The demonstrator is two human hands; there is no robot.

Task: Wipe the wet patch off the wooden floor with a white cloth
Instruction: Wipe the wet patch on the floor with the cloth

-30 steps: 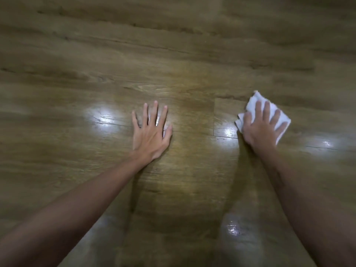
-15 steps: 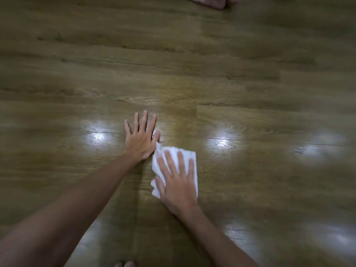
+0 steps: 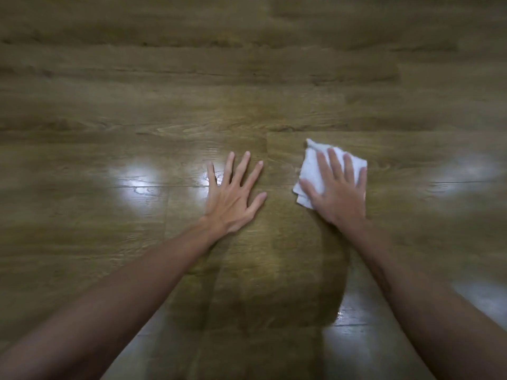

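The crumpled white cloth (image 3: 310, 171) lay flat on the brown wooden plank floor (image 3: 192, 105), under the right hand's (image 3: 338, 194) straight, spread fingers (image 3: 335, 163), its edges showing beyond them. Just left, the left hand (image 3: 233, 200) rested flat, fingers splayed, holding nothing.

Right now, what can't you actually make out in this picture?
- Wet patch: in the head view, glare spots on the wooden floor cannot be told from water.
- White cloth: the right hand pressing on it covers its middle.
- Floor under the left hand: hidden by the flat palm.
- Floor edges: motion-blurred, grain unreadable.
- Both elbows: cut off by the bottom edge.
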